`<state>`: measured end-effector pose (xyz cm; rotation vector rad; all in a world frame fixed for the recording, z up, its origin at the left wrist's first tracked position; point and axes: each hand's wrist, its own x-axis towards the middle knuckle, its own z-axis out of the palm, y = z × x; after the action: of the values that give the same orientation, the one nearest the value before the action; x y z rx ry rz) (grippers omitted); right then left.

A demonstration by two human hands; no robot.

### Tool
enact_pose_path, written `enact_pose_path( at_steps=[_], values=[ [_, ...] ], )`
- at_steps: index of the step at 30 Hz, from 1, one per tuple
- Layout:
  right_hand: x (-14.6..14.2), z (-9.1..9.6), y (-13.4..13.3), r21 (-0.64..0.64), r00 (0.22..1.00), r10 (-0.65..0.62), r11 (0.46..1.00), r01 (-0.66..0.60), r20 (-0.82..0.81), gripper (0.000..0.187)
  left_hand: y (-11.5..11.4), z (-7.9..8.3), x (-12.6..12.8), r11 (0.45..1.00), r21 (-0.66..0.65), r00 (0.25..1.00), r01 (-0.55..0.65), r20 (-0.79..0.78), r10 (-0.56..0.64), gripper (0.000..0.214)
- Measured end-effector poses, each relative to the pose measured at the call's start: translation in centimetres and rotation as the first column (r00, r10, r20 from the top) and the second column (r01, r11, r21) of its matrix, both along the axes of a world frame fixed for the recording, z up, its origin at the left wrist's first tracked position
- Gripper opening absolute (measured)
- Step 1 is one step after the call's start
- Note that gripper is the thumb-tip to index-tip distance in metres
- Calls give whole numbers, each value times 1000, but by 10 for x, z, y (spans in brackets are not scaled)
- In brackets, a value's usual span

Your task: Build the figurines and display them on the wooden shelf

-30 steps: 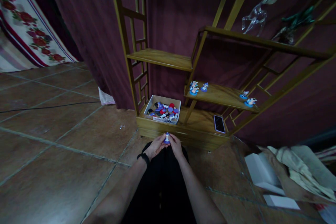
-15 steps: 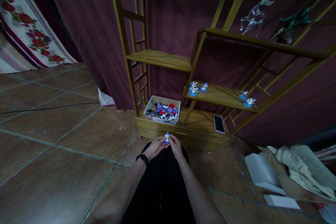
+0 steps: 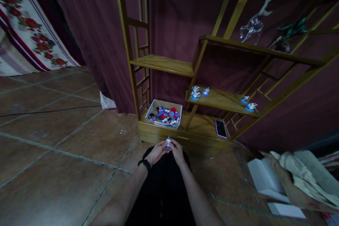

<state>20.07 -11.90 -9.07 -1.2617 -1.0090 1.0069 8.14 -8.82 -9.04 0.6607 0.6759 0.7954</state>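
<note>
Upright between my two hands is a small figurine (image 3: 168, 142), white with a purple top and a purple base. My left hand (image 3: 158, 151), a black band at its wrist, is closed on it from the left. The fingers of my right hand (image 3: 177, 149) pinch it from the right. Both hands are above my lap, just in front of the shelf unit's drawer. Beyond them an open cardboard box (image 3: 151, 120) holds a jumble of figurines and round red, purple and black bases.
Several figurines stand on the middle shelf (image 3: 222, 101), including a purple one (image 3: 206, 91). A phone (image 3: 220, 128) lies on the lower board. Higher up are a clear glass animal (image 3: 253, 26) and a dark green ornament (image 3: 288, 33). White boxes (image 3: 267, 176) sit on the floor at right.
The view has tilted slightly, so the shelf unit appears a little lower. Both hands keep the figurine in nearly the same position.
</note>
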Motion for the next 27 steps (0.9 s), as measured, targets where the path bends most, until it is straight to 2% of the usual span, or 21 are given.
enact_pose_path(
  at_steps=[6,16,27],
  values=[
    [-2,-2,-2,-2,997,-32,999,32,-65,32,-3,2,-2,999,-31,1000,-14,-2,14,21],
    [-4,-9,2,30,998,-23,999,21,52,33,-5,1,4,998,36,995,-52,-85,55,28],
    [-2,-14,0,17,999,-45,999,45,5,35,-6,-1,4,998,12,995,-65,-74,66,21]
  ],
)
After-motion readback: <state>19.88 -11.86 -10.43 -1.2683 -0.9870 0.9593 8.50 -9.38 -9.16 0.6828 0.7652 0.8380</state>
